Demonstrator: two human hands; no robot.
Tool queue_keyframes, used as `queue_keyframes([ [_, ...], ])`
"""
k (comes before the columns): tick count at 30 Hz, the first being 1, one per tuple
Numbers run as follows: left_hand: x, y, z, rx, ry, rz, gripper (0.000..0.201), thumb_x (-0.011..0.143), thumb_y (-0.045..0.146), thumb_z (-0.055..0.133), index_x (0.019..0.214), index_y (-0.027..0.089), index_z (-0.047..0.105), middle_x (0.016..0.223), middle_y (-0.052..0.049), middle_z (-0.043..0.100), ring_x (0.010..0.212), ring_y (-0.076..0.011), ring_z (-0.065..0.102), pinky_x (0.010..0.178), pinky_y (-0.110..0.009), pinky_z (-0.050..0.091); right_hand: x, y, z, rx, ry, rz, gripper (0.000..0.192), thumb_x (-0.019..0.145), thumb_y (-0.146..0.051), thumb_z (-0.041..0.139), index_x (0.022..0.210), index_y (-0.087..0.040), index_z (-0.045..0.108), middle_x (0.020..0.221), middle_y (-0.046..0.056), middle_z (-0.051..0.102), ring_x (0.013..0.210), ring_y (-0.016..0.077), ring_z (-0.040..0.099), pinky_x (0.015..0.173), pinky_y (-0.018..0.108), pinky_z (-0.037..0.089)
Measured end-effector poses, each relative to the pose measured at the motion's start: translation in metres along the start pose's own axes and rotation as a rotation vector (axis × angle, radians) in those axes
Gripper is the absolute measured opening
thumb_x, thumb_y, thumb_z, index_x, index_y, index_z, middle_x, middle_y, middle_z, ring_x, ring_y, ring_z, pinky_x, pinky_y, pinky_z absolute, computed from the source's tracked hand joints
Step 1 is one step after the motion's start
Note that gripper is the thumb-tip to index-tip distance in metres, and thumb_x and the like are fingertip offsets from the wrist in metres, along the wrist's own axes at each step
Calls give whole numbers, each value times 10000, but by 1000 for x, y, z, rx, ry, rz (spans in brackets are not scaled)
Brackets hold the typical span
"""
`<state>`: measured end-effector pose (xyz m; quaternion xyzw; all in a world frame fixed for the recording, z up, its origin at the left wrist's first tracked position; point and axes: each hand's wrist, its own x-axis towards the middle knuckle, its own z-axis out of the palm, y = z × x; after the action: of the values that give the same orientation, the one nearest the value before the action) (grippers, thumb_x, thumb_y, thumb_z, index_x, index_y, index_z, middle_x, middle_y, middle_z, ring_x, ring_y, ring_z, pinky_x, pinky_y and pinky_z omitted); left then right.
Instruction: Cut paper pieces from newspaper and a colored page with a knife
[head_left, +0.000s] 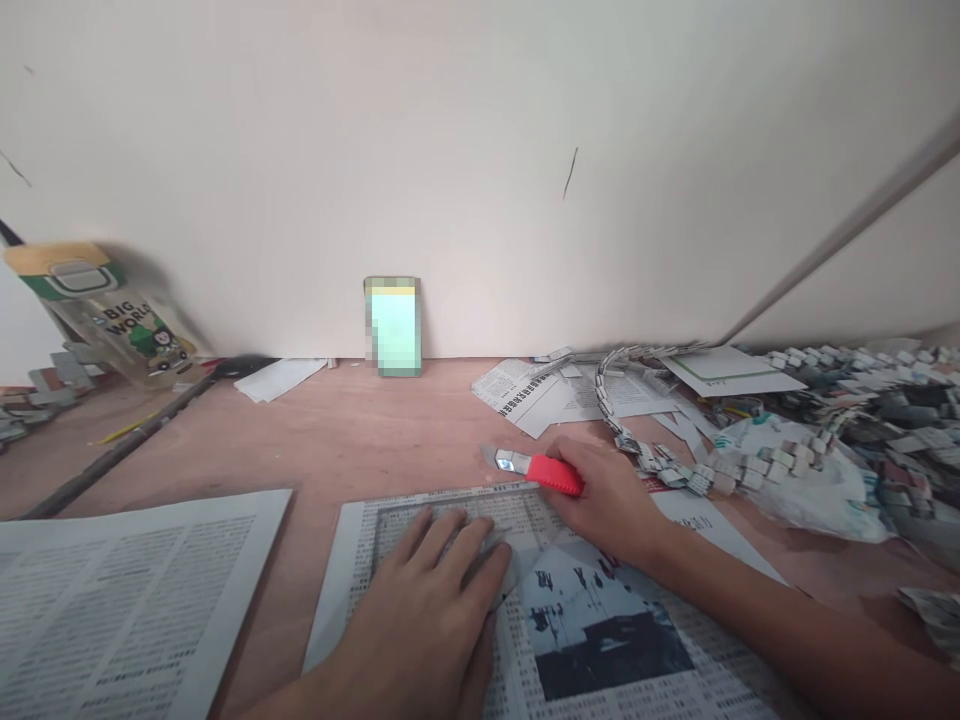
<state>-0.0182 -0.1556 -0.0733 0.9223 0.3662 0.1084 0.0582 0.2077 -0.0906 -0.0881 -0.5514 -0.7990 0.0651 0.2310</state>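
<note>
Head view: the right hand (604, 500) is closed around the red grip of a knife (536, 468). The left hand (442, 595) is laid flat, palm down, fingers extended and slightly parted, grasping nothing; it rests on what appears to be a clear plate (520, 515) over a newspaper (607, 625). The knife is located at the newspaper's far edge, beyond the left hand's fingertips and to their right. Its blade projects past that edge, above the surface (375, 430); whether the tip touches cannot be determined. The blade points left and slightly toward the surface's far edge; the long axis runs mostly crosswise, the grip end lying nearer and inside the right hand. A phone (396, 333) stands upright at the surface's far edge. Printed sheets (135, 600) lie left of the newspaper's left edge, apart from it.
</note>
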Motion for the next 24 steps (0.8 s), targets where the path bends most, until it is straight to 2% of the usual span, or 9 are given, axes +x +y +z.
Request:
queue_keyframes([
  [13,1,-1,-4,-27,4,-21,431,791,244,511,1219,199,539,1247,-85,559,1166,-305,467,1009,-531,356,0,-1,0,-1,-7,-10,50,728,-157,498,749,-201,509,759,28,653,724,203,588,664,302,402],
  [24,0,-1,0,-3,30,-8,430,795,259,517,1221,205,533,1250,-90,557,1159,-301,476,991,-524,373,-1,-2,-1,-2,-9,-40,91,720,-143,508,784,-200,537,807,28,665,748,200,595,663,298,409],
])
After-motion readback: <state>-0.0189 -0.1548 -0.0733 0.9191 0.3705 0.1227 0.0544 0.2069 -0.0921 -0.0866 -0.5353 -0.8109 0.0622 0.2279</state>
